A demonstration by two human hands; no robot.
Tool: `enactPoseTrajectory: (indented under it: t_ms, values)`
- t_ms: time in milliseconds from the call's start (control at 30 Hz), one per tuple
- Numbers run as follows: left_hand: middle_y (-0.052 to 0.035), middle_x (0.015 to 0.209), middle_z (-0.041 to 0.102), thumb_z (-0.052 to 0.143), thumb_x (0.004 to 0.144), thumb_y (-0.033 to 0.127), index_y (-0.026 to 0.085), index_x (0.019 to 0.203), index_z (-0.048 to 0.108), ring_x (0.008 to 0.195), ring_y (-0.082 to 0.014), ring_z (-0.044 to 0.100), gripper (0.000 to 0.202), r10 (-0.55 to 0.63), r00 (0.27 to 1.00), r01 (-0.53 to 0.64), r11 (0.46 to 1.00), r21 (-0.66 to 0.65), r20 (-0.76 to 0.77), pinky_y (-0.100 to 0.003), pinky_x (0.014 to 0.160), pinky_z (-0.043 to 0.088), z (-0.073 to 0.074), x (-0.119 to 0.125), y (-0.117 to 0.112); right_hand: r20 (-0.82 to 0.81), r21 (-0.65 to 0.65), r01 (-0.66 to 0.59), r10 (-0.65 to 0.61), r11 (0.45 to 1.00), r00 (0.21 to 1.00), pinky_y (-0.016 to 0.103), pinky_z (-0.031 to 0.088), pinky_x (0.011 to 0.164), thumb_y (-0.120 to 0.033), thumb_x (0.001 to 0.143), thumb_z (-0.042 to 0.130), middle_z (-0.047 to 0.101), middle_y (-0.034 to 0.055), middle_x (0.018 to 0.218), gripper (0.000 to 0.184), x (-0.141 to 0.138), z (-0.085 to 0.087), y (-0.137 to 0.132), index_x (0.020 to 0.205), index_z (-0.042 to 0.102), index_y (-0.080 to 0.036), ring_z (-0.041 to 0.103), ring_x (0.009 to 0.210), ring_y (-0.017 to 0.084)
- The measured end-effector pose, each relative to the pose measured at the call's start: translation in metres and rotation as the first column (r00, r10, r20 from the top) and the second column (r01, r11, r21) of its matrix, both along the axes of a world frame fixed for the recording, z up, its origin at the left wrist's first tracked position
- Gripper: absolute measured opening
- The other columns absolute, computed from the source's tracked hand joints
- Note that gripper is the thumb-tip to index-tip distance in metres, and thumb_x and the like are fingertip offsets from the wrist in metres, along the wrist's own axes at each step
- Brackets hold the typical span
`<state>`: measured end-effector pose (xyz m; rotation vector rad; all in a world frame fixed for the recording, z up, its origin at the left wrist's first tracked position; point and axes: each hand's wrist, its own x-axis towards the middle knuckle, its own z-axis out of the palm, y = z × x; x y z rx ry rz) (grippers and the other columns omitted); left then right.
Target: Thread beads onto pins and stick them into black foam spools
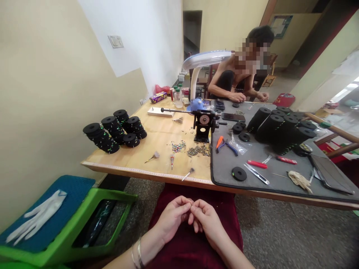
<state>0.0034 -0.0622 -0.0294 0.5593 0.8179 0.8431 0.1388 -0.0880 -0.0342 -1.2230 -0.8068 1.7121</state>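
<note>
My left hand (173,216) and my right hand (206,218) meet over my lap, above a dark red cloth (193,246). Both have the fingers curled into a pinch, fingertips touching each other. What they pinch is too small to make out. A silver bangle sits on my left wrist. The wooden table's (157,138) front edge lies just beyond my hands. Nearest on it are a small brush-like piece (187,173), a heap of tiny metal parts (198,150) and a black hand-crank winder (203,125).
Black spools stand stacked at the table's left (113,130) and on a grey mat (269,175) at the right, with pliers, red tools and tweezers. Another person sits at the far end behind a desk lamp (206,59). A green stool with a white glove (36,220) stands to my left.
</note>
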Motion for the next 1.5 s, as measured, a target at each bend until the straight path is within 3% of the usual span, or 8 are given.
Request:
enactPoseTrajectory:
  t_ms: [167,367,567,833,1133,1233,1333,1500]
  values:
    - [0.0010,0.067,0.060,0.070,0.077,0.026,0.014,0.075,0.059,0.051,-0.0060,0.045,0.016,0.029,0.996,-0.022,0.996,0.092,-0.083,-0.019,0.049,0.033,0.008,-0.006,0.005,0.166,0.089,-0.027,0.012,0.996,0.986,0.019,0.024,0.039,-0.051,0.075,0.064,0.056,-0.0048,0.051,0.036,0.004,0.004,-0.001,0.071,0.054,-0.017,0.035,0.035,0.004]
    - [0.0028,0.059,0.056,0.070,0.079,0.025,0.017,0.074,0.051,0.054,-0.0082,0.047,0.021,-0.018,0.996,0.011,0.996,0.088,0.083,-0.020,0.052,0.034,0.027,-0.003,0.010,0.413,0.349,-0.131,-0.027,0.928,0.910,0.025,0.042,0.060,-0.035,0.083,0.058,0.060,0.0007,0.066,0.020,0.013,0.015,-0.004,0.072,0.064,-0.020,0.053,0.061,0.015]
    - [0.0037,0.059,0.051,0.074,0.074,0.018,0.016,0.072,0.051,0.052,-0.0060,0.044,0.024,0.041,0.968,-0.052,0.998,0.039,0.248,-0.015,0.049,0.031,0.060,-0.008,0.017,0.579,0.469,-0.193,-0.135,0.862,0.804,0.030,0.042,0.069,-0.028,0.087,0.054,0.063,0.0032,0.072,0.017,0.029,0.009,-0.006,0.075,0.065,-0.022,0.056,0.073,0.019]
    - [0.0051,0.055,0.046,0.076,0.070,0.012,0.016,0.071,0.055,0.049,-0.0047,0.041,0.021,0.059,0.940,-0.084,0.995,0.061,0.335,-0.013,0.045,0.030,0.096,-0.019,0.017,0.597,0.521,-0.177,-0.208,0.835,0.775,0.032,0.044,0.074,-0.028,0.089,0.054,0.065,0.0049,0.076,0.017,0.053,-0.012,-0.006,0.077,0.066,-0.022,0.057,0.078,0.021]
    - [0.0045,0.057,0.047,0.075,0.072,0.018,0.016,0.071,0.053,0.050,-0.0052,0.040,0.023,-0.009,0.957,-0.020,0.995,0.097,0.290,-0.015,0.045,0.026,0.098,-0.006,0.010,0.593,0.567,-0.122,-0.302,0.814,0.746,0.036,0.047,0.077,-0.030,0.089,0.053,0.069,0.0062,0.080,0.018,0.071,-0.021,-0.002,0.083,0.069,-0.024,0.058,0.081,0.023]
    - [0.0038,0.057,0.050,0.073,0.075,0.023,0.017,0.073,0.053,0.050,-0.0063,0.042,0.021,-0.071,0.975,0.041,0.989,0.141,0.212,-0.016,0.046,0.029,0.097,0.001,0.008,0.575,0.570,-0.099,-0.311,0.816,0.757,0.038,0.049,0.082,-0.029,0.089,0.053,0.070,0.0077,0.091,0.018,0.076,-0.023,-0.002,0.088,0.071,-0.025,0.061,0.089,0.024]
    - [0.0008,0.060,0.056,0.068,0.080,0.027,0.017,0.075,0.054,0.053,-0.0095,0.048,0.018,-0.159,0.987,0.157,0.960,0.233,-0.009,-0.020,0.050,0.035,0.096,0.007,0.007,0.576,0.536,-0.063,-0.311,0.842,0.756,0.040,0.050,0.086,-0.029,0.086,0.057,0.069,0.0093,0.104,0.024,0.077,-0.017,-0.007,0.107,0.068,-0.026,0.062,0.097,0.025]
    - [-0.0035,0.065,0.062,0.063,0.082,0.028,0.016,0.074,0.059,0.060,-0.0152,0.055,0.015,-0.209,0.907,0.351,0.857,0.378,-0.367,-0.025,0.056,0.040,0.090,0.014,0.005,0.373,0.448,0.076,-0.264,0.891,0.889,0.036,0.054,0.076,-0.036,0.089,0.054,0.066,0.0114,0.115,0.037,0.060,0.020,-0.019,0.124,0.057,-0.025,0.063,0.100,0.026]
